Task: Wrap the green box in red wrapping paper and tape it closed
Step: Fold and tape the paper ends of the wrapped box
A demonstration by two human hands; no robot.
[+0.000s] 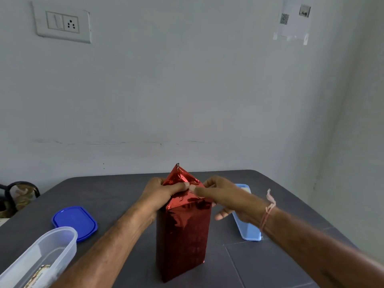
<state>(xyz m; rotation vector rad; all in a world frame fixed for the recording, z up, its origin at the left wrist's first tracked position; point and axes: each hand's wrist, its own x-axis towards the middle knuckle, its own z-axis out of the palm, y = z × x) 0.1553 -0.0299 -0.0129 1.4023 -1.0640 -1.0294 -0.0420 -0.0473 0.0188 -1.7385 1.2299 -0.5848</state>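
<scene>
Item under inspection: the green box, wholly covered by red wrapping paper [182, 235], stood on end on the worktop [270, 258], its long axis vertical. It sat directly ahead and between both arms. Its top end was level with the hands, and neither hand was noticeably nearer.

The left hand [162, 191] gripped the top left edge, fingers curled over the folded paper. The right hand [222, 197] lay against the top right edge, one finger along the fold. Whether it pinched the paper could not be determined.

The paper was glossy foil, taut on the sides. One triangular flap [179, 175] stood up unfolded at the far edge. No tape was visible.
</scene>
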